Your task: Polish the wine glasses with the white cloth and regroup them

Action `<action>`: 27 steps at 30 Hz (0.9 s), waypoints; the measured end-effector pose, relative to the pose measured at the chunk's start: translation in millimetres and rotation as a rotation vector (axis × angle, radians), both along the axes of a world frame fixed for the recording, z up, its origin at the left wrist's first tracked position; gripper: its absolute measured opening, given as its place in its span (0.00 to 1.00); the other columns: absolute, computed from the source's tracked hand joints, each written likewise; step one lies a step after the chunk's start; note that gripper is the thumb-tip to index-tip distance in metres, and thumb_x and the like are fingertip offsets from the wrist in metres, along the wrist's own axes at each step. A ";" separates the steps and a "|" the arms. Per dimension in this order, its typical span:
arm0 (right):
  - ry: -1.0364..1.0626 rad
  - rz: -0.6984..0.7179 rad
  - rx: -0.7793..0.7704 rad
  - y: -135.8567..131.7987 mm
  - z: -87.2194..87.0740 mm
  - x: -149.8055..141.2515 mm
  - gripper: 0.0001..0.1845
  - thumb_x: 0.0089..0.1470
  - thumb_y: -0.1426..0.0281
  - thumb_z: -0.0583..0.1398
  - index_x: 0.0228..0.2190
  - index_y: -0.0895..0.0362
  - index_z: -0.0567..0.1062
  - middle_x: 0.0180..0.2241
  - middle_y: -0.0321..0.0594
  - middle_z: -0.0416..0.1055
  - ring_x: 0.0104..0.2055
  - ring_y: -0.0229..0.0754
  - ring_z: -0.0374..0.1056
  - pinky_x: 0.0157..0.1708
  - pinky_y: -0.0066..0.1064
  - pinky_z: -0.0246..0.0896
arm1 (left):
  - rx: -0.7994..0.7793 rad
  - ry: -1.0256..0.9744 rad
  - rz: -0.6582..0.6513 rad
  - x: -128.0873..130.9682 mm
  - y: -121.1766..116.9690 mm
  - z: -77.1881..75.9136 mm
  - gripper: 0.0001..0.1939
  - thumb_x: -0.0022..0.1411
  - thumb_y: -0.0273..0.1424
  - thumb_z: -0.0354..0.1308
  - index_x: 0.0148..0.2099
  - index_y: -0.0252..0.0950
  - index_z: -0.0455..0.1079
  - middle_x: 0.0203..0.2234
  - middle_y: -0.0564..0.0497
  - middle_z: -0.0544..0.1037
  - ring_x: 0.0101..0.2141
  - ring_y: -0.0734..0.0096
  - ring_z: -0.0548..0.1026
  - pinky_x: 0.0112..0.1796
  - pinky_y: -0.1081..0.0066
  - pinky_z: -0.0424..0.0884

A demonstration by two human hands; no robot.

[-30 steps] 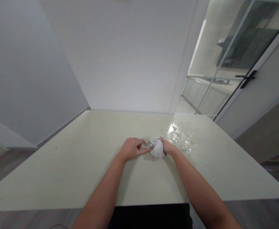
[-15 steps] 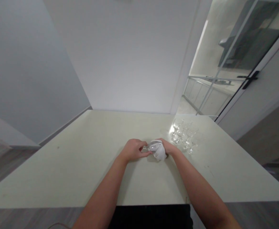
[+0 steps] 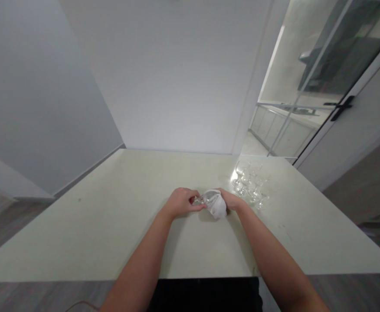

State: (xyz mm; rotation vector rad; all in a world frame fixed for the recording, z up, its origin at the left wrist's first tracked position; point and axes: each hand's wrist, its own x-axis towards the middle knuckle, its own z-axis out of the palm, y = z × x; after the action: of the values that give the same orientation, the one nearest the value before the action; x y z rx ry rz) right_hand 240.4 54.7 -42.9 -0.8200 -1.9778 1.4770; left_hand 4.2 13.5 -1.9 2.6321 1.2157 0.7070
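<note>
Tilted on its side above the table, a small stemmed glass (image 3: 208, 197) is held between my two hands. My left hand (image 3: 184, 202) pinches it at the stem and foot, fingers closed. A white cloth (image 3: 218, 208) is bunched over the bowl end and partly inside it. My right hand (image 3: 228, 200) is closed on that cloth from the right side, and most of its fingers are hidden behind the cloth and glass.
Several clear stemmed glasses (image 3: 250, 184) stand close together to the right of my right hand. The pale table (image 3: 105, 225) meets a white wall at its far edge. A glazed door with a black handle (image 3: 342, 108) is at the right.
The cloth and the bowl of the glass have turned slightly in my hands. Both hands stay in nearly the same place.
</note>
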 end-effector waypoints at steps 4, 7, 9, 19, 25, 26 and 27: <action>0.090 -0.111 -0.174 -2.8 -6.1 -6.9 0.13 0.39 0.63 0.66 0.27 0.60 0.77 0.26 0.38 0.74 0.29 0.39 0.66 0.32 0.29 0.62 | -0.018 -0.010 0.009 1.4 -1.8 2.9 0.21 0.58 0.51 0.57 0.34 0.38 0.75 0.19 0.53 0.74 0.22 0.75 0.69 0.27 0.74 0.55; 0.174 -0.224 -0.264 -8.1 -6.5 -14.2 0.17 0.39 0.60 0.67 0.29 0.60 0.77 0.25 0.38 0.74 0.28 0.40 0.67 0.31 0.30 0.63 | -0.001 0.003 0.047 0.9 -1.2 3.8 0.22 0.58 0.52 0.56 0.32 0.38 0.75 0.19 0.53 0.74 0.22 0.74 0.69 0.27 0.74 0.55; 0.190 -0.252 -0.292 -10.8 -3.8 -17.5 0.18 0.36 0.60 0.68 0.27 0.60 0.77 0.23 0.38 0.73 0.27 0.40 0.66 0.29 0.30 0.62 | 0.006 0.003 0.075 0.2 0.0 3.6 0.23 0.57 0.53 0.56 0.34 0.38 0.76 0.19 0.53 0.74 0.22 0.74 0.69 0.27 0.74 0.55; 0.508 -0.549 -0.311 -7.1 12.3 -31.1 0.23 0.40 0.54 0.66 0.34 0.56 0.72 0.30 0.39 0.75 0.33 0.42 0.70 0.32 0.29 0.66 | -0.051 -0.275 0.192 7.4 3.6 3.7 0.22 0.57 0.52 0.58 0.32 0.37 0.74 0.20 0.53 0.75 0.22 0.74 0.70 0.27 0.74 0.58; 0.682 -0.478 -0.424 -13.7 19.5 -40.7 0.29 0.50 0.47 0.58 0.46 0.54 0.70 0.47 0.44 0.74 0.44 0.47 0.71 0.36 0.34 0.69 | -0.293 -0.655 0.209 18.8 5.3 2.5 0.20 0.60 0.49 0.55 0.30 0.36 0.68 0.16 0.56 0.68 0.19 0.76 0.64 0.23 0.75 0.57; 0.688 -0.506 -0.400 -14.1 20.1 -42.2 0.29 0.50 0.48 0.58 0.46 0.54 0.70 0.47 0.44 0.74 0.45 0.47 0.71 0.38 0.34 0.69 | -0.340 -0.716 0.201 19.4 5.5 3.5 0.20 0.60 0.49 0.55 0.29 0.35 0.67 0.15 0.57 0.67 0.18 0.76 0.64 0.23 0.75 0.57; 0.683 -0.527 -0.363 -14.4 20.7 -43.7 0.28 0.50 0.48 0.58 0.45 0.54 0.71 0.47 0.43 0.74 0.47 0.47 0.71 0.40 0.34 0.68 | -0.373 -0.786 0.200 19.8 5.8 4.7 0.21 0.60 0.49 0.55 0.29 0.35 0.67 0.15 0.57 0.67 0.18 0.76 0.63 0.22 0.75 0.57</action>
State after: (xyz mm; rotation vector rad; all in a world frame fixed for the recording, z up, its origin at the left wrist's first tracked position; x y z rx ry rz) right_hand 196.7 40.4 -22.2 -0.7620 -0.9243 1.5261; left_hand 23.9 19.2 2.7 1.6745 1.1960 1.2411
